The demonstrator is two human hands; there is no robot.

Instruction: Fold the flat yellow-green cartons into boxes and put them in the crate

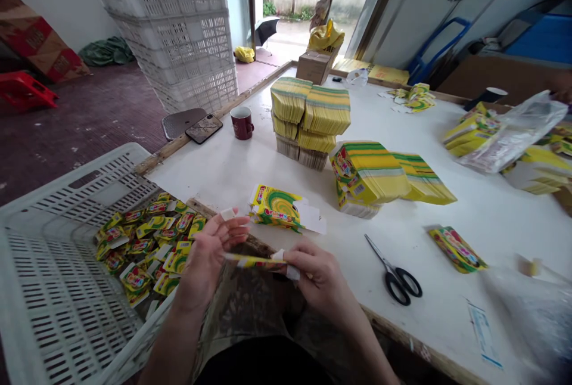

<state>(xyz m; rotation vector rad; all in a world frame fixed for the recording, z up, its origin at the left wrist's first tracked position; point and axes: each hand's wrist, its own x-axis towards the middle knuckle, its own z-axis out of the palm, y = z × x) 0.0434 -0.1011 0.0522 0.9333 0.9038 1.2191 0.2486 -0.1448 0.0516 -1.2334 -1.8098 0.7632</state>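
Over the table's front edge, my right hand [315, 269] pinches one end of a flat yellow-green printed carton [252, 261], seen almost edge-on and blurred. My left hand [214, 245] is open, palm up with fingers stretched out, and the carton's far end is at its palm; whether they touch I cannot tell. White wrapping shows on fingers of both hands. Just beyond them, a few unfolded cartons [277, 203] with white flaps lie on the table. To the left, a white plastic crate [36, 266] holds many small folded cartons [156, 236].
Scissors [393, 275] and a single carton [458, 249] lie right on the white table [196, 170]. Carton stacks [308, 117] and leaning rows [373, 173] stand mid-table. A mug [242, 123] and phone [204, 128] are at the left edge. Stacked crates [179, 27] rise behind.
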